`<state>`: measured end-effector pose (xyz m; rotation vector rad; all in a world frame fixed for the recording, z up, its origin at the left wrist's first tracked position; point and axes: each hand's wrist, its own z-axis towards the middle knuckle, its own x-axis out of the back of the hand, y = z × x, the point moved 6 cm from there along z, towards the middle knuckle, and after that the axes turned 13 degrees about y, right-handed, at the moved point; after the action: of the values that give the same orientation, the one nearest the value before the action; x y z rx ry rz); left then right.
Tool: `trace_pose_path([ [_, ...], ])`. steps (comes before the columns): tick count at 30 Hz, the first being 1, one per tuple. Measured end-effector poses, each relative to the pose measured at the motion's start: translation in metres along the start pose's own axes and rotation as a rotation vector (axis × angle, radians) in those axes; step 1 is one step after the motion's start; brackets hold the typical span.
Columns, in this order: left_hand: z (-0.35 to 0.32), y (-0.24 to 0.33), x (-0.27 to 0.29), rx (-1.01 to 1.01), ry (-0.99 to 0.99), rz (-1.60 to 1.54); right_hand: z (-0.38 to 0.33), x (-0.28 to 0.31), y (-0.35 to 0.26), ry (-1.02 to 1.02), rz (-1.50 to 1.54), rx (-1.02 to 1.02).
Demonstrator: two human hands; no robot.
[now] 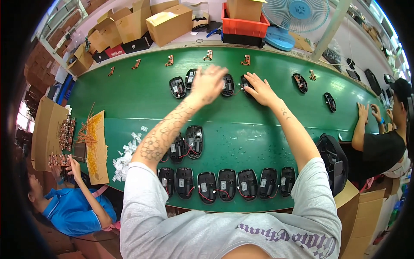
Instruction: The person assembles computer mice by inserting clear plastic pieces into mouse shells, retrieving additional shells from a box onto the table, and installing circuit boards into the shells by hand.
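Observation:
My left hand (209,84) is slightly blurred, its fingers stretched out above a row of black oval plastic shells. It partly covers one shell (190,79) and reaches towards another shell (227,85) with a dark cylinder and a pale label inside. At the left end of this row lies a further shell (177,87). My right hand (260,90) rests with spread fingers over a black shell (246,82), which it mostly hides. A thin red wire shows between the last two shells. Beyond my hands, small orange-brown circuit boards (208,55) lie spaced along the far edge.
Several wired black shells (227,184) line the near edge of the green table (241,125). Small clear-white parts (125,162) lie heaped at left, near cardboard (97,146). Co-workers sit at the left (73,211) and right (379,146). Boxes and a blue fan (297,11) stand behind.

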<state>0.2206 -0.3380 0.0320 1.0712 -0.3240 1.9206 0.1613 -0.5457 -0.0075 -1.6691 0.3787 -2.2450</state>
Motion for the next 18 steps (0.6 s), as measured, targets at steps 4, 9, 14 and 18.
trace_pose_path([
  [4,-0.013,0.021,-0.032,-0.027,-0.067,0.221,0.0,-0.006,0.004,0.05,-0.009,-0.033],
  [9,-0.018,-0.004,-0.029,0.074,-0.152,0.117,-0.003,0.002,0.003,0.358,-0.201,0.045],
  [14,-0.031,-0.03,-0.025,0.067,0.017,0.054,0.006,-0.031,-0.059,0.3,-0.171,0.284],
  [18,-0.041,-0.062,-0.027,0.024,-0.08,0.162,0.013,-0.054,-0.087,0.241,-0.293,0.175],
])
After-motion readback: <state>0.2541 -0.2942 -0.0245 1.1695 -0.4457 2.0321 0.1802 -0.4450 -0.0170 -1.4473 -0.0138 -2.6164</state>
